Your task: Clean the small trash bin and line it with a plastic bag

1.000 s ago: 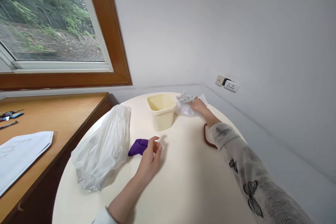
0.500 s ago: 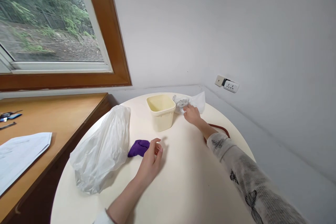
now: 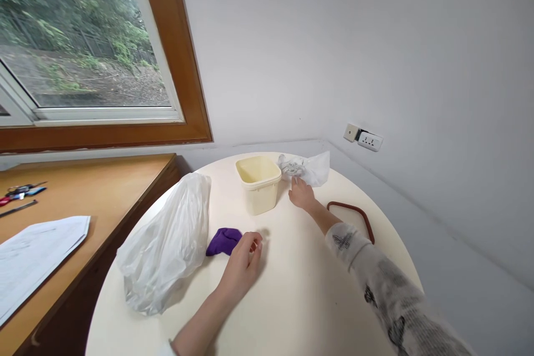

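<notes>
My left hand (image 3: 242,263) hovers over the white round table (image 3: 308,289), its fingers loosely bent with a gap at the thumb and nothing held. Just behind it lies a folded purple cloth (image 3: 224,241), partly covered by the hand. My right hand (image 3: 301,193) reaches to the back of the table, fingers slightly bent and apart, at the near edge of a crumpled clear plastic bag (image 3: 308,168). Whether the fingertips touch the bag I cannot tell. Left of that hand stands a cream plastic tub (image 3: 262,196), upright and without a lid.
A large white plastic bag (image 3: 171,245) lies at the left of the table. A brown handle-like loop (image 3: 354,208) rests by my right forearm. Papers (image 3: 41,245) and small tools (image 3: 23,192) lie on the wooden desk at left. A power socket (image 3: 370,141) is on the wall.
My right hand has drawn back slightly from the clear plastic bag, toward me. My left hand stays near the purple cloth. The view has shifted a little.
</notes>
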Demonstrator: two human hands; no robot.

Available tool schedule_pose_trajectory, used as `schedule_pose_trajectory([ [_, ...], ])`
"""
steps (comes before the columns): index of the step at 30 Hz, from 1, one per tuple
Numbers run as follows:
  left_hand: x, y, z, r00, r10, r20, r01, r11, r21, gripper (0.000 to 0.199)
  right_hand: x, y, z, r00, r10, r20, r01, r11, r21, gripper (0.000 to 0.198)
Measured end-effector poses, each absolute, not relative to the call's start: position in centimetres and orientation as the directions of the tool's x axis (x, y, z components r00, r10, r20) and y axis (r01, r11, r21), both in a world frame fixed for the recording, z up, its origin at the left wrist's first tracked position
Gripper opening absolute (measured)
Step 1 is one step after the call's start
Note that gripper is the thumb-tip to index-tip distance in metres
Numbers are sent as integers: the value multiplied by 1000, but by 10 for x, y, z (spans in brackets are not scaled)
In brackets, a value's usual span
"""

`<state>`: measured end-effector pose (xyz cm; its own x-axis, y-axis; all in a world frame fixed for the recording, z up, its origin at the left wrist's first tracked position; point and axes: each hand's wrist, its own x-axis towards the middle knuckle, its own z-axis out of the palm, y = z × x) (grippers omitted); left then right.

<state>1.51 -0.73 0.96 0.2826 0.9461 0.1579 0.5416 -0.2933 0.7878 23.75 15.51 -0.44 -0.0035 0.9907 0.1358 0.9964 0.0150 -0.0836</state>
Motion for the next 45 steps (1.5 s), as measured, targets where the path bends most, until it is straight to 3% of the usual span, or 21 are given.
schedule_pose_trajectory([
  [9,19,-10,3,343,926,159,505,-324,800,21,232,64,-18,-249,955,162,963,262,-66,47],
  [15,21,-9,-1,347,930,122,516,-298,803,19,225,40,-32,-345,885,313,908,399,-129,43],
  [19,20,-9,1,404,911,84,542,-312,781,21,223,38,-37,-356,875,327,885,428,-182,41],
  [28,22,-12,4,470,870,149,555,-423,716,21,231,40,-46,-381,878,289,852,455,-260,42],
  [45,21,-19,9,432,892,137,560,-384,734,21,233,40,-48,-384,877,288,838,462,-289,41],
])
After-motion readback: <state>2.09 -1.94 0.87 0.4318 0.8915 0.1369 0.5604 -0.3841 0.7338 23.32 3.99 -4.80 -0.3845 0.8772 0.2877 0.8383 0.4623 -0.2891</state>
